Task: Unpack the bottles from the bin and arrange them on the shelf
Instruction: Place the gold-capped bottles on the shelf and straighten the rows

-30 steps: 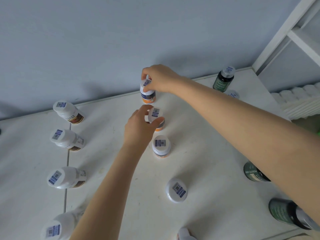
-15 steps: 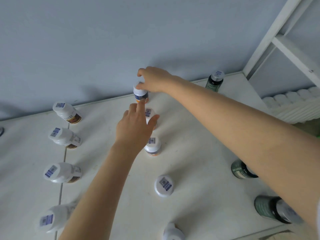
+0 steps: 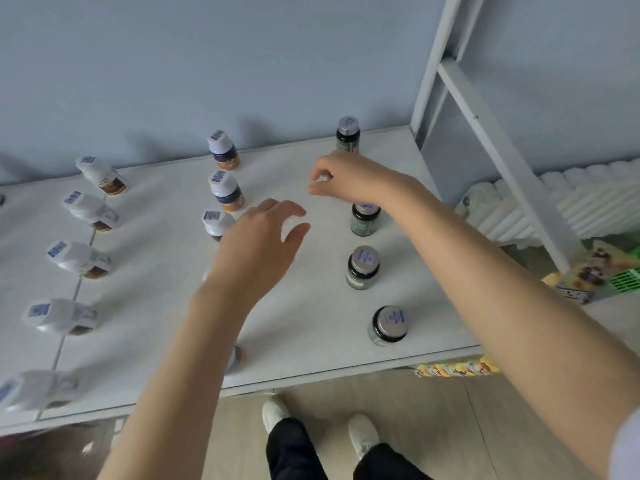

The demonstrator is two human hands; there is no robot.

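Hovering my left hand [image 3: 256, 251], fingers loosely spread and empty, beside the white-capped plastic bottles [image 3: 225, 192] rowed on the white shelf [image 3: 311, 306], I judge them light, tippy, best gripped round the cap; whether my right hand [image 3: 349, 178], fingers curled, pinches anything I cannot tell.

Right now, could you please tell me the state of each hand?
Left hand: open, holding nothing.
Right hand: fingers curled, nothing visibly held.

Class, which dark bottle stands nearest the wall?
The rearmost dark bottle, just beyond the right hand; the others line up toward the front of the shelf.
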